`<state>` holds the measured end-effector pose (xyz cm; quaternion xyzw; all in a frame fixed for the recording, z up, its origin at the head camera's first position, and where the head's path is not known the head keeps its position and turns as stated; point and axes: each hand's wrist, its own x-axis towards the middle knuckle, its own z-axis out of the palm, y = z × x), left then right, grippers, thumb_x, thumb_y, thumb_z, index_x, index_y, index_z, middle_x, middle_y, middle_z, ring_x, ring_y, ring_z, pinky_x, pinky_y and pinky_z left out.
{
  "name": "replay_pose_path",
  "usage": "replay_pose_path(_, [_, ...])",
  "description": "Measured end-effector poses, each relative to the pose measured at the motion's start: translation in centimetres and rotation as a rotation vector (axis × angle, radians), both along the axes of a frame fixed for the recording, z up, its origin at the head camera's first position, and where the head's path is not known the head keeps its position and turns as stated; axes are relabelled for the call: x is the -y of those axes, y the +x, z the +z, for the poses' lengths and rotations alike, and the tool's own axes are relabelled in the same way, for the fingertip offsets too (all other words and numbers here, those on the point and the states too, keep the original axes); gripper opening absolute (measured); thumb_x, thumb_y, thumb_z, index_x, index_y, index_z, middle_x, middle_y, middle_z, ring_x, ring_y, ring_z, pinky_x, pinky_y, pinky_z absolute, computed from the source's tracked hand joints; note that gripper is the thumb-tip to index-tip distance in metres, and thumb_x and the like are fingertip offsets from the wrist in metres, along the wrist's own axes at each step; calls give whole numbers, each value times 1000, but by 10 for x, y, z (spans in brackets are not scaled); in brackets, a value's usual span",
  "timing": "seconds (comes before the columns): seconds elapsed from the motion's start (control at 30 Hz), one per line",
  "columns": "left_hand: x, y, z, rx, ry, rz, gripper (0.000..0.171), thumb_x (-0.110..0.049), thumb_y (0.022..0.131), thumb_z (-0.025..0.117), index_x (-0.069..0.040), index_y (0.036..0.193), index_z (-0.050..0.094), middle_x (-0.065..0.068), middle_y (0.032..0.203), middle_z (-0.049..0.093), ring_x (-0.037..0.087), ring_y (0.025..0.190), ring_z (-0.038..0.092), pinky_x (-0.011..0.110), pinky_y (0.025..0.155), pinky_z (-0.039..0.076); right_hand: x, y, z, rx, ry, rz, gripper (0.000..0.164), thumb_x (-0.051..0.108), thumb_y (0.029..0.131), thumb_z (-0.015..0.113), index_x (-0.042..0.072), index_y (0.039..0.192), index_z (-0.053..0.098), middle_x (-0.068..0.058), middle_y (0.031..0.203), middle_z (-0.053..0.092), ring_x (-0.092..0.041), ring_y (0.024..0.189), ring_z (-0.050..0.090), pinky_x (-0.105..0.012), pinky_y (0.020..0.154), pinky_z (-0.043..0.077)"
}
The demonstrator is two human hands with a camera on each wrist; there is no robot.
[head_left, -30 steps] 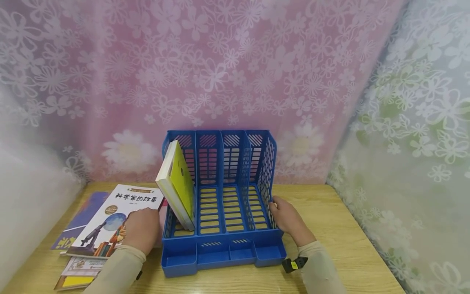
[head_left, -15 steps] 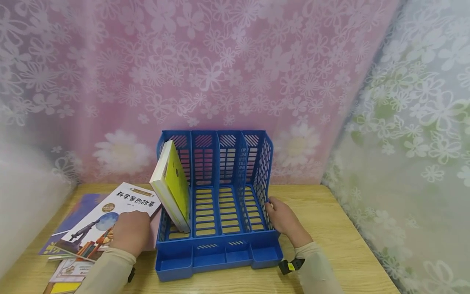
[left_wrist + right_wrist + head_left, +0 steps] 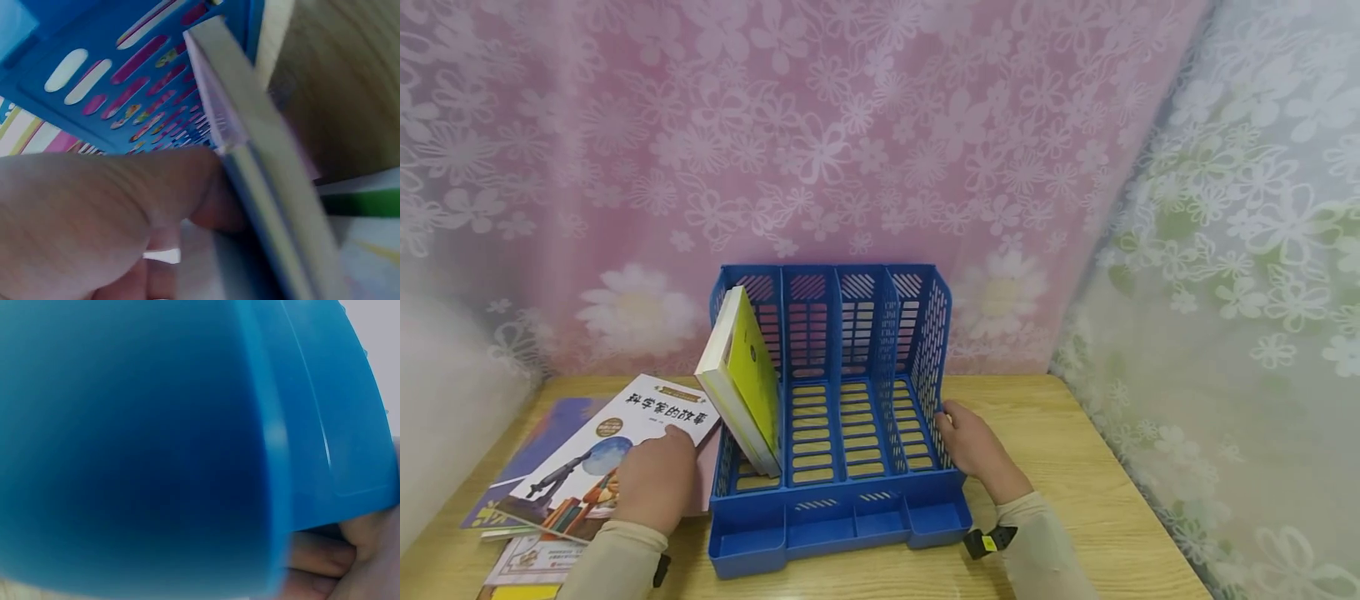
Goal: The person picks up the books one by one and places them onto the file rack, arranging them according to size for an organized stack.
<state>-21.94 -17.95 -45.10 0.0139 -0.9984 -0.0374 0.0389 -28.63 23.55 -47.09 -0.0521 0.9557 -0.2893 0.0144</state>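
My left hand (image 3: 657, 479) grips the near right edge of a white paperback book (image 3: 651, 421) with a telescope on its cover. The book lies tilted over a pile. In the left wrist view the thumb presses against the pale edge of a book (image 3: 269, 150), close to the rack's side; the far fingers are mostly hidden. A blue plastic file rack (image 3: 842, 500) stands in the middle of the table. My right hand (image 3: 973, 442) holds the rack's right side panel, and its curled fingers (image 3: 319, 553) show below the blue plastic in the right wrist view.
A thick book with a yellow cover (image 3: 752, 367) leans left in the rack's leftmost compartment. Under the white book lie a purple book (image 3: 550, 437) and a pink-and-white one (image 3: 538, 558). A pink floral curtain (image 3: 827, 167) hangs behind the wooden table (image 3: 1060, 475).
The white book has turned a little clockwise under my left hand, which has drawn slightly left and nearer. My right hand keeps its hold on the rack. The whole head view has shifted somewhat.
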Motion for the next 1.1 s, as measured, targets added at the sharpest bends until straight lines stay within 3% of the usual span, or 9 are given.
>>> replay_pose_path(0.1, [2,0,-2,-7,-15,5,18,3,99,54,14,90,64,23,71,66,37,65,68,52,55,55,1,0,-1,4,8,-4,41,27,112,41,4,143,55,-19,135,64,-40,127,60,-60,102,47])
replay_pose_path(0.3, [2,2,-8,-147,-21,-32,21,3,98,56,9,78,60,20,62,62,36,56,64,49,48,52,0,0,6,9,8,-7,43,27,113,39,3,145,53,-20,137,63,-41,128,59,-60,103,46])
replay_pose_path(0.5, [5,5,-4,-93,70,-22,16,3,99,54,7,83,53,22,67,61,37,57,62,51,48,51,1,1,5,31,-28,-9,44,27,113,38,3,148,50,-19,136,64,-41,128,59,-62,105,44])
replay_pose_path(0.63, [16,4,3,-33,82,-44,9,2,96,55,11,94,55,22,71,62,37,58,63,53,51,51,2,2,1,38,-28,-14,43,27,113,38,4,148,50,-19,139,62,-42,131,56,-62,106,43])
replay_pose_path(0.7, [24,4,8,11,103,-67,20,0,95,59,15,108,58,18,69,62,32,56,61,49,49,48,3,3,-1,39,-27,-17,43,27,113,38,4,147,51,-19,140,61,-42,132,56,-62,106,43])
replay_pose_path(0.8, [40,5,14,59,153,-83,43,-6,93,65,13,131,57,22,82,68,28,58,59,44,50,45,5,4,-1,43,-31,-10,43,27,113,37,3,147,51,-20,140,61,-42,131,56,-61,106,44])
replay_pose_path(0.97, [57,14,31,-6,209,-70,52,-16,96,67,3,143,55,33,118,67,41,82,68,53,59,49,4,4,3,42,-3,6,41,24,113,36,0,140,55,-20,130,65,-42,125,60,-60,101,47])
replay_pose_path(1.1, [52,28,54,-97,303,16,49,-22,102,59,-1,146,52,24,100,71,31,66,59,43,49,41,3,2,5,51,15,20,40,23,113,34,-2,123,64,-14,102,68,-34,106,67,-55,92,51])
